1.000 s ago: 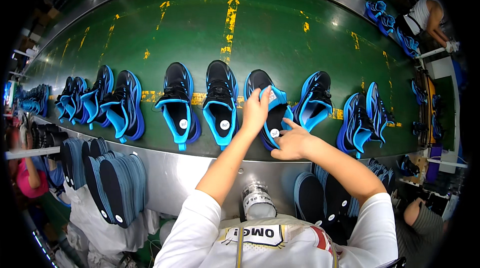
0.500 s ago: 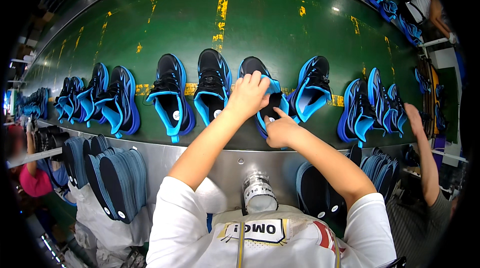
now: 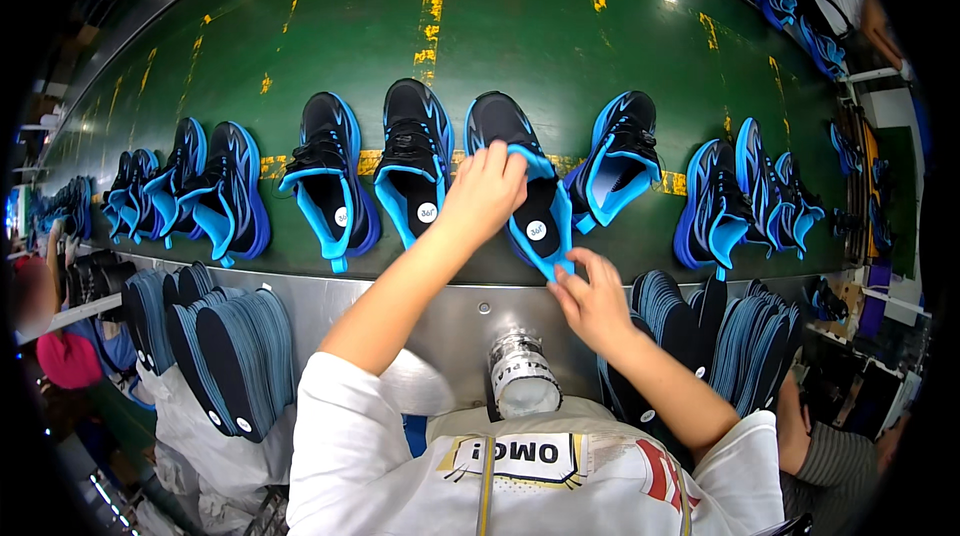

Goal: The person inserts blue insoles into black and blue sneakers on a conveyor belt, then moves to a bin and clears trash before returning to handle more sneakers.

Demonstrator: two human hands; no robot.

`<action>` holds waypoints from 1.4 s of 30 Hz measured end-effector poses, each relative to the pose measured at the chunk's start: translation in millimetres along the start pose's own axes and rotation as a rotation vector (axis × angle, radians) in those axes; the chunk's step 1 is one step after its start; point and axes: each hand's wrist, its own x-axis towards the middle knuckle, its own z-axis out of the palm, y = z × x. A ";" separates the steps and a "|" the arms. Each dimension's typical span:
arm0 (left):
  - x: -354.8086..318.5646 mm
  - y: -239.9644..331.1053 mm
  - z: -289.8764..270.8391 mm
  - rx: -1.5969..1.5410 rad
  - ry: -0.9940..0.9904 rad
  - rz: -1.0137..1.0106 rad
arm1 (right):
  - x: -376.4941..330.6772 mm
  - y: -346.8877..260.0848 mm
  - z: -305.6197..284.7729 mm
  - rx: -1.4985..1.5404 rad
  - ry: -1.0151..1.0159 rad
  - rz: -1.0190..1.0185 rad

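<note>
- Black-and-blue mesh sneaker (image 3: 520, 186) lying on the green conveyor surface (image 3: 560, 46), heel toward the metal front edge, third in the row right of the yellow painted stripe (image 3: 432, 6).
- Left hand (image 3: 485, 194) resting over the sneaker's collar, fingers curled around its blue lining.
- Right hand (image 3: 592, 301) just below the sneaker's heel, thumb and fingers pinching the blue heel tab.
- Two matching sneakers (image 3: 375, 181) just left of the held sneaker, one more (image 3: 615, 161) tilted just right of it.
- Stacks of dark insoles (image 3: 215, 346) standing below the surface's edge, left of the sneaker.
- Silver tin (image 3: 520, 376) directly below the sneaker, near the chest.
</note>
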 end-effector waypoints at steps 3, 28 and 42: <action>-16.4 25.7 -15.7 0.078 0.043 0.074 | -31.4 3.0 13.4 0.106 0.013 0.078; 63.4 -6.2 -58.3 -1.131 -0.058 -0.871 | -199.2 70.8 -121.1 -0.056 -0.238 0.854; 128.7 74.1 58.4 -0.070 -0.384 0.286 | -240.5 108.6 -141.0 -0.157 0.397 0.695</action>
